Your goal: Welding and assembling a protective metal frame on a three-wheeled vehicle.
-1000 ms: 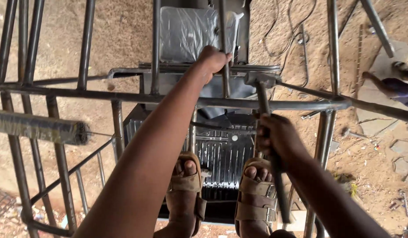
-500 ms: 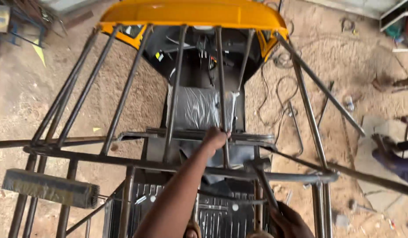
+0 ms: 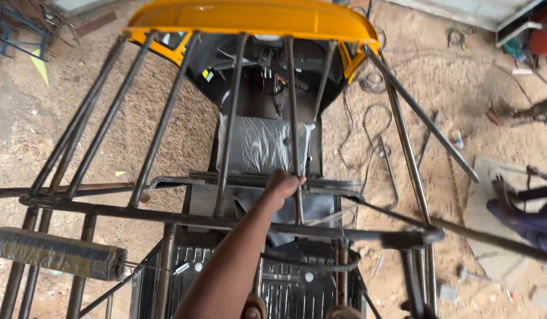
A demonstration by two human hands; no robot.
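Left hand [image 3: 283, 184] on centre roof bar [image 3: 292, 106]; wrapped seat [image 3: 261, 145] beneath frame; cables [image 3: 368, 136] on ground to right

**Yellow Over Rust-Dark Steel**

Bright yellow on the vehicle's front panel [image 3: 250, 18], glossy against pale tan sandy ground [image 3: 37, 142]. The roof bars [image 3: 232, 118] run dark grey-brown, rust-streaked. The seat [image 3: 258, 145] shows black under shiny silvery-clear plastic wrap. Down below, a black ribbed floor plate [image 3: 285, 289]. Off left, a yellow-green scrap [image 3: 41, 66]; top right, a red object [image 3: 545, 35].
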